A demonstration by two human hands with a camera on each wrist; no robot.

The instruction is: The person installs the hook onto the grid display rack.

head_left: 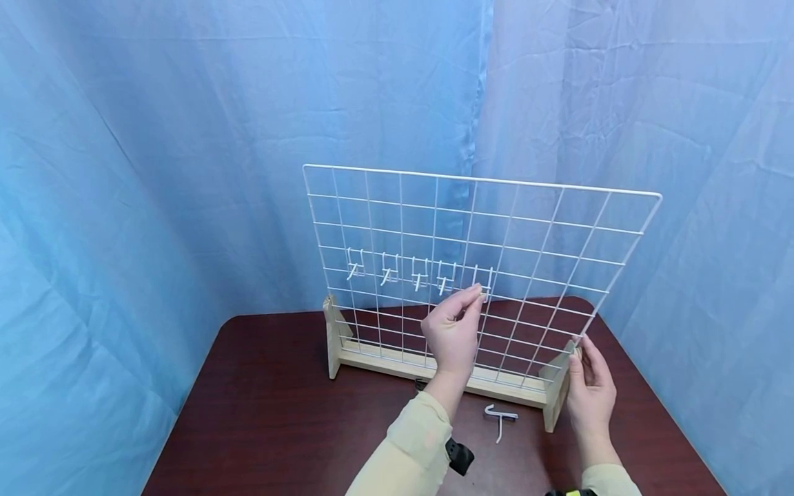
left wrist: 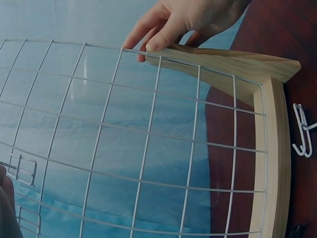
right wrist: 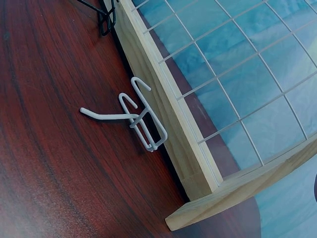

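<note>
A white wire grid rack (head_left: pixel 533 262) stands in a wooden base (head_left: pixel 397 365) on the table. Several white hooks (head_left: pixel 387 270) hang in a row along one of its wires. At the right end of that row, my left hand (head_left: pixel 455 334) pinches the prong of another white hook (head_left: pixel 488 281), whose top reaches the same wire. My right hand (head_left: pixel 592 393) grips the rack's right side, thumb and fingers around the wire edge and the tip of the wooden end piece (left wrist: pixel 233 67). One white hook (right wrist: pixel 143 116) lies on the table in front of the base.
A black wire piece (right wrist: pixel 106 20) lies against the front of the base, mostly covered by my left arm in the head view. The dark red table (head_left: pixel 267 413) has rounded far corners. Blue curtains (head_left: pixel 248 138) hang behind and at both sides.
</note>
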